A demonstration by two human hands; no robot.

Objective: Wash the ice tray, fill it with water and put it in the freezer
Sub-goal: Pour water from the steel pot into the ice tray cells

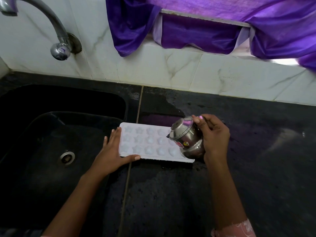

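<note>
Centrally, a white plastic ice tray (145, 142) with star-shaped compartments lies flat on a black stone counter (248, 168). Its left end sits right at the rim of a black sink (42, 130).

The left hand (111, 151) rests against that left end. Its fingers are straight and spread along the short edge, and its thumb lies along the near long edge, steadying the tray rather than curling around it.

The right hand (215, 135) is wrapped around a small steel pot (185, 135), fingers and thumb clasping its rounded body. The pot is tipped on its side above the right end of the tray, with its mouth facing left over the compartments. A small red sticker shows on its side. No stream of water can be made out, and how full the compartments are cannot be told.

The counter around the tray looks wet in patches. A round metal drain (67, 157) sits in the sink floor. A curved chrome tap (58, 36) is mounted on the white marble-patterned wall tiles (171, 69) above it. A shiny purple curtain (205, 31) hangs across the top. A pink patterned sleeve (236, 230) shows at the right forearm.
</note>
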